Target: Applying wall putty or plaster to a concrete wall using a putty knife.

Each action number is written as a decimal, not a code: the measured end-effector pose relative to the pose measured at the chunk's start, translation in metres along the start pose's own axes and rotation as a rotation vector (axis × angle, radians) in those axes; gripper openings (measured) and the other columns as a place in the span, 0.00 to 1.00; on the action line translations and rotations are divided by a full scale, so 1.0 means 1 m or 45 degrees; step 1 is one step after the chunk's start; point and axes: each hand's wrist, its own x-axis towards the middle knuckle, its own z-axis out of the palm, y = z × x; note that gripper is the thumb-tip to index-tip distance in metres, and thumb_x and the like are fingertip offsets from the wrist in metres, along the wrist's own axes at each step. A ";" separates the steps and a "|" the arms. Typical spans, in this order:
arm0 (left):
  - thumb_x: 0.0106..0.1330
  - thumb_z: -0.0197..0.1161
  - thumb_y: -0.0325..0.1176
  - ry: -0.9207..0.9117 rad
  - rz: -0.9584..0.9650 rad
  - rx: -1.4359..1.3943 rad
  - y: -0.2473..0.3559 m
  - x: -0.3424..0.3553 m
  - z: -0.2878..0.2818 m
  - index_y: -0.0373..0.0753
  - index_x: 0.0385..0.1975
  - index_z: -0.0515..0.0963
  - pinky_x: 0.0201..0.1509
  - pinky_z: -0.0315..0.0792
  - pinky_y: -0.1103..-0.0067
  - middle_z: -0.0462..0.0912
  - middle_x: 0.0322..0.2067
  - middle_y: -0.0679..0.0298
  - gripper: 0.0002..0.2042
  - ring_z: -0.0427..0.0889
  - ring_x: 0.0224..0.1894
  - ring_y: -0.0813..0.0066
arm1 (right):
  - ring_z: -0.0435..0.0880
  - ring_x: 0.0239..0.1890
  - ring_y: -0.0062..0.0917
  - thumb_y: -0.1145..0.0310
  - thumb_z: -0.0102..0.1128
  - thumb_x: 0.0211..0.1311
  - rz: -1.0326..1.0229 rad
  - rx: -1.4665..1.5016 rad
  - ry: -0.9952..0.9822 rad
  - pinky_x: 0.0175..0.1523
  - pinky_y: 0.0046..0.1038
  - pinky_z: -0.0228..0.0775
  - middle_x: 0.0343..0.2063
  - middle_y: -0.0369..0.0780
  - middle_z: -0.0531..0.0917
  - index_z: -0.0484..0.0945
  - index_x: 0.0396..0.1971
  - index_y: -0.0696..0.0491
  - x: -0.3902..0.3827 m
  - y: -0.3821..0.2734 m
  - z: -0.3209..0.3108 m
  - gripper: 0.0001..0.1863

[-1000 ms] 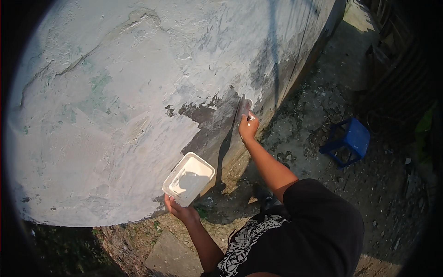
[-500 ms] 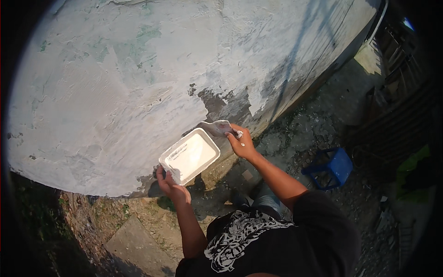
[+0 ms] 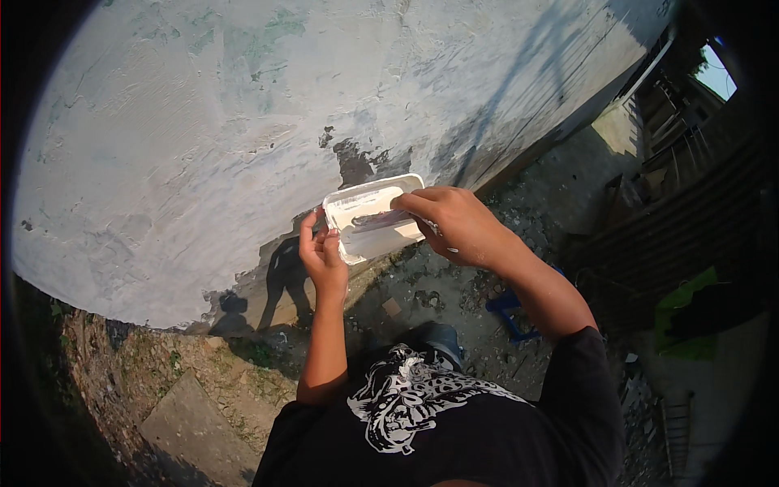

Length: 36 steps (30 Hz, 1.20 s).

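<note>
A white rectangular plastic tub (image 3: 375, 186) holds creamy white paste, its inner walls smeared with it. My left hand (image 3: 323, 252) grips the tub's left end, thumb at the rim and fingers behind. Reaching over the right end, my right hand (image 3: 458, 223) is closed on a flat scraper (image 3: 380, 218), whose greyish blade lies in the paste. The fingers hide most of its handle. Just beyond the tub stands the wall (image 3: 195, 178), coated in rough whitish filler, with a dark bare patch (image 3: 354, 162) near the tub.
A blue plastic stool (image 3: 510, 315) stands on the ground, partly behind my right forearm. Rubble and a flat slab (image 3: 191, 418) lie at the lower left. Corrugated sheeting (image 3: 641, 215) and a green leaf (image 3: 686, 312) are at the right.
My right hand has brought the scraper from beside the wall into the tub. The tub has shifted right and up in view and turned.
</note>
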 end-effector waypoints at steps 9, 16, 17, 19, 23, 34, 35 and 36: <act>0.69 0.55 0.28 -0.010 -0.005 -0.126 0.009 -0.001 0.013 0.31 0.60 0.66 0.51 0.72 0.81 0.84 0.45 0.53 0.20 0.81 0.45 0.77 | 0.83 0.43 0.46 0.83 0.58 0.43 0.004 -0.145 -0.300 0.45 0.44 0.76 0.39 0.47 0.83 0.74 0.49 0.56 0.015 0.006 0.033 0.27; 0.69 0.53 0.24 0.066 -0.053 -0.166 0.007 0.003 0.009 0.31 0.60 0.68 0.49 0.72 0.82 0.84 0.42 0.55 0.19 0.81 0.43 0.80 | 0.82 0.42 0.49 0.83 0.58 0.44 0.018 -0.056 -0.401 0.46 0.45 0.74 0.38 0.51 0.83 0.74 0.49 0.59 0.026 0.006 0.029 0.25; 0.69 0.52 0.24 0.058 -0.047 -0.163 0.007 0.004 0.009 0.32 0.60 0.68 0.49 0.72 0.82 0.84 0.42 0.55 0.19 0.81 0.44 0.80 | 0.82 0.42 0.50 0.84 0.58 0.46 0.030 -0.004 -0.419 0.46 0.46 0.73 0.37 0.53 0.83 0.75 0.48 0.60 0.028 0.009 0.028 0.24; 0.69 0.51 0.24 0.038 -0.045 -0.156 0.004 0.004 0.009 0.32 0.60 0.68 0.50 0.72 0.82 0.84 0.42 0.55 0.19 0.80 0.45 0.79 | 0.82 0.42 0.50 0.83 0.58 0.48 0.006 0.042 -0.390 0.46 0.46 0.73 0.36 0.54 0.83 0.76 0.47 0.60 0.032 0.017 0.027 0.22; 0.71 0.49 0.24 0.000 -0.024 -0.154 -0.003 0.002 0.008 0.31 0.60 0.66 0.54 0.71 0.79 0.81 0.47 0.57 0.18 0.79 0.49 0.76 | 0.83 0.40 0.50 0.81 0.57 0.52 0.049 0.226 -0.376 0.47 0.42 0.73 0.34 0.54 0.84 0.78 0.47 0.62 0.038 0.018 0.010 0.19; 0.72 0.51 0.28 -0.088 -0.257 -0.079 0.000 -0.008 0.012 0.30 0.61 0.65 0.57 0.71 0.77 0.78 0.51 0.55 0.19 0.79 0.52 0.72 | 0.84 0.41 0.21 0.80 0.60 0.63 0.818 1.625 0.243 0.52 0.27 0.76 0.46 0.39 0.84 0.75 0.54 0.60 -0.039 0.103 0.036 0.18; 0.72 0.51 0.29 -0.100 -0.285 -0.106 -0.002 -0.009 0.010 0.29 0.61 0.65 0.58 0.71 0.76 0.79 0.50 0.54 0.20 0.79 0.52 0.71 | 0.85 0.43 0.24 0.80 0.59 0.64 0.910 1.856 0.410 0.54 0.29 0.77 0.46 0.40 0.84 0.74 0.55 0.60 -0.051 0.102 0.044 0.19; 0.72 0.51 0.29 -0.101 -0.290 -0.108 -0.002 -0.011 0.012 0.29 0.61 0.65 0.58 0.71 0.76 0.79 0.50 0.54 0.20 0.79 0.52 0.71 | 0.86 0.45 0.27 0.81 0.58 0.64 1.000 2.082 0.590 0.56 0.32 0.78 0.47 0.41 0.83 0.73 0.55 0.60 -0.064 0.103 0.051 0.19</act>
